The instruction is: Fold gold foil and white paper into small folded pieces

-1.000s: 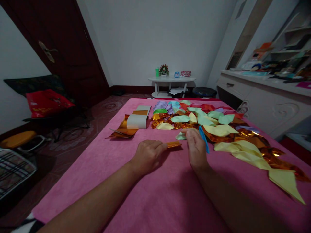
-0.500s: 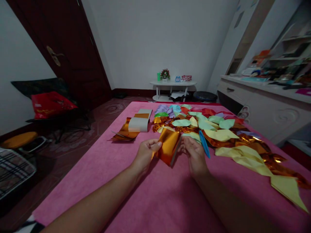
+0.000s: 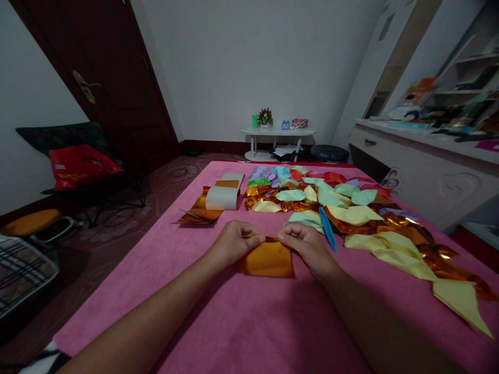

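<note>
A sheet of shiny gold paper (image 3: 268, 259) lies low over the pink cloth (image 3: 234, 327), its far edge turned up in a narrow dark strip. My left hand (image 3: 236, 243) pinches that edge at its left end, thumb on the near side. At the right end, my right hand (image 3: 306, 243) pinches the same edge between thumb and fingers. Just beyond my right hand rests a blue pen-like object (image 3: 328, 229). Left of my hands sits a stack of gold sheets (image 3: 205, 208) with a curled grey-backed sheet (image 3: 223, 198) by it.
Folded pieces in yellow (image 3: 401, 254), pale green (image 3: 291, 195), purple, red and gold spread over the table's right side. A white side table (image 3: 277, 132) stands by the far wall. On the left are a chair with a red bag (image 3: 83, 166) and a stool (image 3: 31, 222).
The gold sheet has turned from a tilted, raised position to lie flatter and squarer before me. Both hands now grip its far edge, closer together.
</note>
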Tool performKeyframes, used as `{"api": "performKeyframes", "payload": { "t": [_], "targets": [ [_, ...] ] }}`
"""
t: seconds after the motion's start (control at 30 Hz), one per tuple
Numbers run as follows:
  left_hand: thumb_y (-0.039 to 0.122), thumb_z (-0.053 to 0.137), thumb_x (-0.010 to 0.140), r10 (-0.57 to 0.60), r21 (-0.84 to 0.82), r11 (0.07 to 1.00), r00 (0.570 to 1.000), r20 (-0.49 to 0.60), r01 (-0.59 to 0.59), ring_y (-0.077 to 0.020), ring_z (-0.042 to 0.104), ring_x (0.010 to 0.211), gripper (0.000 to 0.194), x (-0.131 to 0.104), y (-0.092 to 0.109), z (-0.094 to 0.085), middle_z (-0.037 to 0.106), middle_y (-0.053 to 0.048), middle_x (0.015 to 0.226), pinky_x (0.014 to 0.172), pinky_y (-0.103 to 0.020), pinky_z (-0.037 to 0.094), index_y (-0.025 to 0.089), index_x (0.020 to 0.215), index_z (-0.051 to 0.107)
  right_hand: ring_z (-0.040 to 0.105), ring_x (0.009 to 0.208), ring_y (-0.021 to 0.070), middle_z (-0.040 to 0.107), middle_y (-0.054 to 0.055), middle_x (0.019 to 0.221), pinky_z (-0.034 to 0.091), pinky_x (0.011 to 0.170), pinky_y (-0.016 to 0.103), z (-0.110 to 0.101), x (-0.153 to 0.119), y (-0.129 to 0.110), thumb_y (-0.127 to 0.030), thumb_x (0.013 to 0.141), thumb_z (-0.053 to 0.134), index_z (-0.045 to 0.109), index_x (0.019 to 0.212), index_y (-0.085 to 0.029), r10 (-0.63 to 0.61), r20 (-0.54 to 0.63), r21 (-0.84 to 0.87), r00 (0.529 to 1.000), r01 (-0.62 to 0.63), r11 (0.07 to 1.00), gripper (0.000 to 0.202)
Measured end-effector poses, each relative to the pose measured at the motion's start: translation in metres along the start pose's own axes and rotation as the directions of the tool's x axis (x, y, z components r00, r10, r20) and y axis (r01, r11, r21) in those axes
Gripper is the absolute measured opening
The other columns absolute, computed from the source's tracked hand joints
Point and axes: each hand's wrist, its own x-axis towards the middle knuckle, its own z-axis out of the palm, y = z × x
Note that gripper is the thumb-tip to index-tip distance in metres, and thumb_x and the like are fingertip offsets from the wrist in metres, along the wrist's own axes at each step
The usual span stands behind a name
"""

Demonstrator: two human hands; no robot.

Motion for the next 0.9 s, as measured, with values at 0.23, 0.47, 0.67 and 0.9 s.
{"api": "performKeyframes", "payload": {
  "t": [0.23,0.47,0.67,0.9],
  "targets": [
    [0.032,0.067,0.074,0.116,0.135,0.985,0.991,-0.060,-0.107,-0.0146,0.059,0.057,0.021,-0.002,0.005,0.003,0.071,-0.006,0.067,0.052,-0.022,0.040,0.012,0.073,0.075,0.055,0.060,0.0125,0.061,-0.001,0.066,0.043,0.057,0.024,0.010,0.000,-0.001,-0.038,0.069,0.071,0.066,0.074,-0.017,-0.061,-0.018,-0.078,0.998,0.060,0.995,0.022],
    [0.034,0.074,0.068,0.082,0.079,0.994,0.985,-0.149,-0.071,-0.0165,0.060,0.058,0.024,-0.004,0.010,0.008,0.071,-0.008,0.069,0.052,-0.023,0.042,0.011,0.070,0.074,0.050,0.054,0.0121,0.057,-0.002,0.056,0.037,0.051,0.024,0.016,-0.003,-0.003,-0.033,0.072,0.067,0.064,0.059,-0.018,-0.112,-0.018,-0.249,0.994,0.104,0.963,0.021],
    [0.028,0.071,0.069,0.026,-0.094,0.995,0.987,-0.157,-0.041,-0.0137,0.059,0.056,0.017,0.002,0.000,0.003,0.071,-0.006,0.067,0.053,-0.022,0.042,0.011,0.071,0.074,0.051,0.054,0.0122,0.059,-0.001,0.057,0.038,0.051,0.024,0.012,-0.001,-0.003,-0.030,0.071,0.066,0.064,0.060,-0.017,-0.086,-0.042,-0.263,0.995,0.073,0.962,0.017],
    [0.035,0.084,0.054,-0.094,-0.296,0.955,0.937,-0.338,-0.011,-0.0114,0.055,0.045,0.031,0.005,0.003,0.000,0.064,-0.001,0.053,0.044,-0.021,0.040,0.012,0.058,0.065,0.054,0.056,0.0130,0.062,-0.001,0.060,0.041,0.052,0.024,0.014,-0.002,-0.003,-0.025,0.069,0.065,0.065,0.063,-0.018,-0.088,-0.043,-0.257,0.995,0.074,0.964,0.009]
  ]
}}
